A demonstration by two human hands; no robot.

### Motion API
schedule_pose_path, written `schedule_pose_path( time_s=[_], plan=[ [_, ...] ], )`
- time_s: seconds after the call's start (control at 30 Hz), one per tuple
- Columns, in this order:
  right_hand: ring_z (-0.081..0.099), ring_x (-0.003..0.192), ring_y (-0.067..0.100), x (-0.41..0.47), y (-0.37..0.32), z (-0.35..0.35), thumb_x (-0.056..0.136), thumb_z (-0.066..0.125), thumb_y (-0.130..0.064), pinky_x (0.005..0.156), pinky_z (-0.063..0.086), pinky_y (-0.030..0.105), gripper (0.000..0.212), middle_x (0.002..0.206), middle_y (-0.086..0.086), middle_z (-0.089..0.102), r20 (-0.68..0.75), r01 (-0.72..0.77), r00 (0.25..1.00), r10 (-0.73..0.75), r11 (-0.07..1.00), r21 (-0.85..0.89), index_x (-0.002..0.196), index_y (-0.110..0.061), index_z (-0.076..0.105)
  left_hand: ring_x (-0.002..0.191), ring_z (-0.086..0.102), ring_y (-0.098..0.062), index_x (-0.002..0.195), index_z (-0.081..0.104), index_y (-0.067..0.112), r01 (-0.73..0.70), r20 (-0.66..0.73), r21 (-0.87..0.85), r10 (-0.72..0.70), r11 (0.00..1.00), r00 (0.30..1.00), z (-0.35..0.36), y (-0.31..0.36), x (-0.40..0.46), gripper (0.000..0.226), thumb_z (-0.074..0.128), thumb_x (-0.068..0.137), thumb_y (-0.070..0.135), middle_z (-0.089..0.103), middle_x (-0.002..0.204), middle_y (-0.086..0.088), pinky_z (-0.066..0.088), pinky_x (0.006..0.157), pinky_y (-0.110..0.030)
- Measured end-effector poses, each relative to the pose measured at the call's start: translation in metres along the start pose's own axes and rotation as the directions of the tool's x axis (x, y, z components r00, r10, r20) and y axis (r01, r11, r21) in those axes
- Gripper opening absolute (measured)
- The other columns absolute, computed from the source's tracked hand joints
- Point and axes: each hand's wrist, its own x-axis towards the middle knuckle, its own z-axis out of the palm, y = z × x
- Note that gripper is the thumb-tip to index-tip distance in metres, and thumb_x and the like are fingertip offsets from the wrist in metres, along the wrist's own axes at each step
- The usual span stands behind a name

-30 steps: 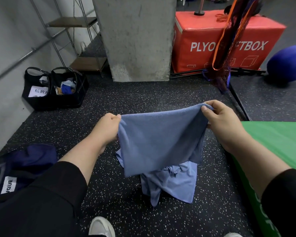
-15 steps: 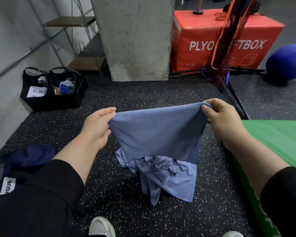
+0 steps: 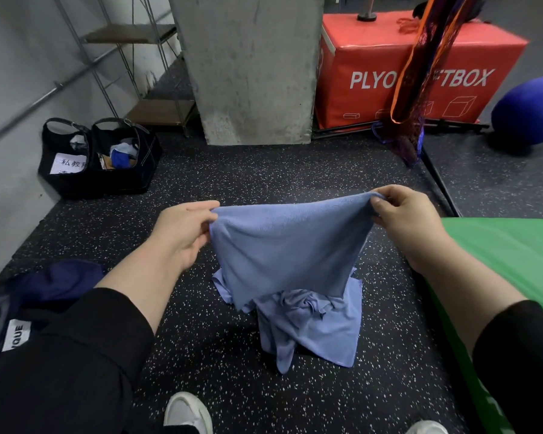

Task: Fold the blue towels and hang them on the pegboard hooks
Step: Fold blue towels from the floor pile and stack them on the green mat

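Observation:
A blue towel hangs stretched between my two hands above the speckled floor. My left hand pinches its left top corner between thumb and fingers. The right top corner is pinched by my right hand. Under the held towel, a crumpled heap of more blue towels lies on the floor. No pegboard or hooks show in this view.
A concrete pillar stands ahead, with a red plyo box to its right and a hanging mesh bag. A green mat lies at right, black bags at left, a dark bag near my left arm.
Both hands have lifted the towel slightly and spread apart, pulling its top edge wider. The left hand's fingers have gone from curled to a looser pinch.

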Motion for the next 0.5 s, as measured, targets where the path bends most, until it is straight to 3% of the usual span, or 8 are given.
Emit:
schedule_pose_path(
  time_s=[0.07,0.13,0.2,0.23,0.3,0.4,0.5],
  plan=[
    [0.07,0.088,0.036,-0.001,-0.002,0.0,0.079,0.056,-0.046,0.083,0.058,0.058,0.022,0.082,0.004,0.073,0.007,-0.01,1.0,0.011,0.999,-0.032,0.091,-0.035,0.071,0.088,0.066,-0.016,0.122,0.07,0.004,-0.078,-0.016,0.016,0.078,0.997,0.997,0.0,0.003,-0.001,0.037,0.054,0.092,-0.01,0.073,0.104,-0.01,0.056,0.075,-0.025],
    [0.071,0.086,0.037,-0.001,-0.001,0.001,0.085,0.057,-0.038,0.082,0.059,0.056,0.015,0.081,0.004,0.073,0.014,-0.034,0.999,0.035,0.998,-0.056,0.089,-0.032,0.07,0.095,0.065,-0.014,0.125,0.071,0.01,-0.229,-0.035,0.272,0.248,0.934,0.968,-0.003,0.006,-0.005,0.041,0.054,0.091,-0.006,0.072,0.114,-0.005,0.053,0.083,-0.024],
    [0.071,0.085,0.039,-0.003,-0.003,0.002,0.089,0.055,-0.032,0.08,0.059,0.057,0.014,0.081,0.007,0.073,0.024,-0.048,0.998,0.05,0.996,-0.073,0.087,-0.03,0.069,0.089,0.066,-0.016,0.125,0.072,0.016,-0.338,0.015,0.656,0.436,0.675,0.9,-0.008,0.007,-0.009,0.041,0.058,0.09,0.001,0.073,0.116,-0.002,0.05,0.077,-0.025],
    [0.071,0.085,0.04,-0.003,-0.002,0.003,0.089,0.054,-0.032,0.08,0.059,0.058,0.016,0.082,0.008,0.073,0.029,-0.054,0.998,0.056,0.995,-0.079,0.087,-0.029,0.069,0.094,0.067,-0.02,0.124,0.073,0.017,-0.359,0.059,0.757,0.49,0.547,0.87,-0.011,0.007,-0.009,0.038,0.061,0.09,0.005,0.073,0.118,-0.004,0.05,0.08,-0.028],
    [0.071,0.086,0.04,-0.004,-0.003,0.003,0.088,0.052,-0.031,0.08,0.059,0.059,0.018,0.082,0.008,0.073,0.038,-0.06,0.997,0.064,0.994,-0.093,0.086,-0.027,0.069,0.107,0.066,-0.026,0.12,0.075,0.014,-0.371,0.105,0.827,0.531,0.424,0.841,-0.014,0.005,-0.008,0.032,0.065,0.09,0.009,0.073,0.119,-0.007,0.048,0.09,-0.031],
    [0.071,0.084,0.037,-0.005,-0.005,0.003,0.088,0.052,-0.033,0.08,0.06,0.056,0.019,0.081,0.005,0.073,0.047,-0.057,0.997,0.063,0.992,-0.11,0.087,-0.027,0.07,0.097,0.065,-0.026,0.106,0.079,0.013,-0.354,0.114,0.859,0.537,0.37,0.836,-0.017,0.003,-0.006,0.02,0.066,0.091,0.012,0.075,0.105,-0.007,0.047,0.082,-0.031],
    [0.063,0.068,0.026,-0.006,-0.007,0.002,0.096,0.053,-0.024,0.064,0.053,0.033,0.016,0.08,0.006,0.069,0.047,-0.019,0.998,0.027,0.986,-0.168,0.09,-0.022,0.068,0.09,0.062,-0.025,0.093,0.078,0.016,-0.327,0.093,0.866,0.521,0.378,0.848,-0.02,0.002,-0.004,0.01,0.068,0.09,0.016,0.069,0.099,-0.005,0.044,0.076,-0.033]
  ],
)
